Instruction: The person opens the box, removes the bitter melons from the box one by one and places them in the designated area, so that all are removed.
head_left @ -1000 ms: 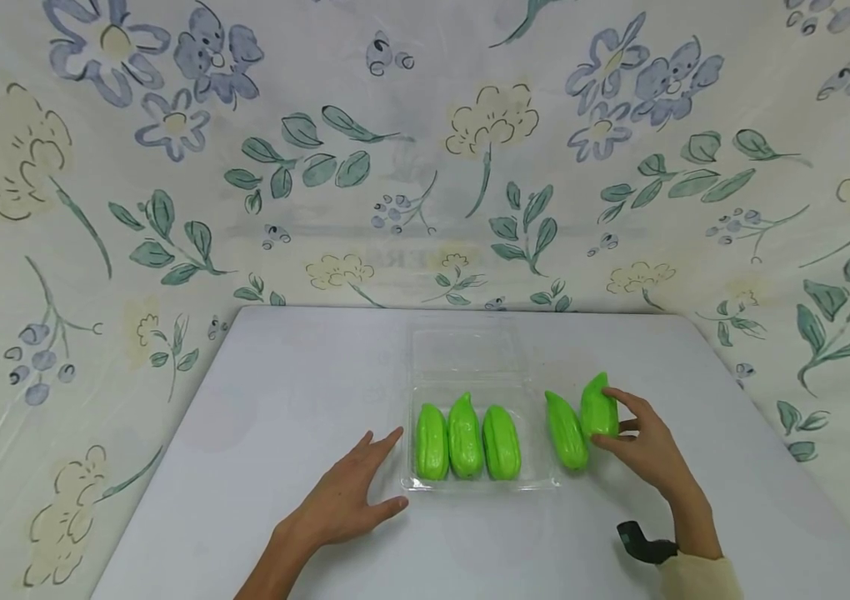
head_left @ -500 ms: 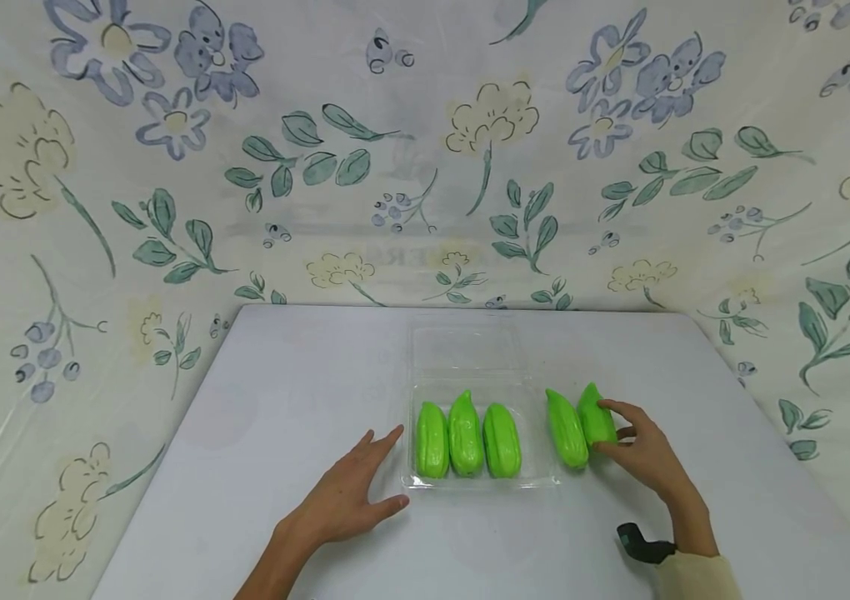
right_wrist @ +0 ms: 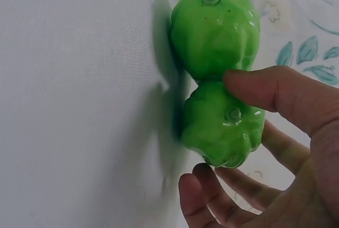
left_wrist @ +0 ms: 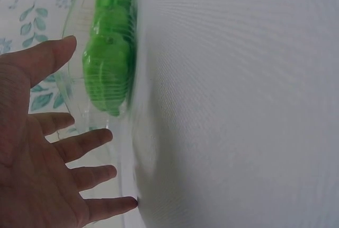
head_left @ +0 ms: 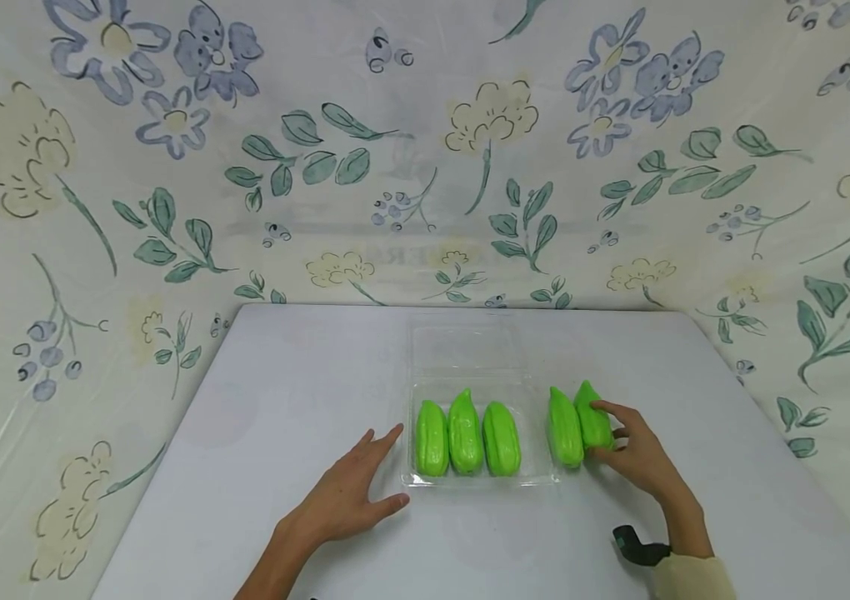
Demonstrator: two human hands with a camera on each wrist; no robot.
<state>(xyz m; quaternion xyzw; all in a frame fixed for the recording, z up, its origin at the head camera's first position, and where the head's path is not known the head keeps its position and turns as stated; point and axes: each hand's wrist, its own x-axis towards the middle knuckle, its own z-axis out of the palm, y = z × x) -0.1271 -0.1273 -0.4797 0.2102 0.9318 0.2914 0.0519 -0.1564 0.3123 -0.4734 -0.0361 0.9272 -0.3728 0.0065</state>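
Observation:
My right hand [head_left: 638, 454] holds a glossy, bright green ribbed gourd [head_left: 596, 423] between thumb and fingers. This gourd lies against a second green gourd [head_left: 565, 429], right of a clear plastic clamshell box [head_left: 535, 417]. In the right wrist view, the thumb [right_wrist: 254, 87] lies on the held gourd's side, close to where the two gourds meet. Three more gourds [head_left: 466, 437] stand side by side inside the box. My left hand [head_left: 346, 496] holds nothing; its fingers are spread by the box's left edge, as the left wrist view also shows.
Behind the gourds, the box's transparent lid [head_left: 466, 348] lies folded back flat on the white table [head_left: 297, 375]. A floral cloth [head_left: 425, 167] hangs around the table's back and sides. A black strap piece [head_left: 638, 547] sticks out at the right wrist.
My right hand has moved left and slightly down with its gourd, bringing it up against the neighbouring gourd, which has turned more upright. The left hand has not moved.

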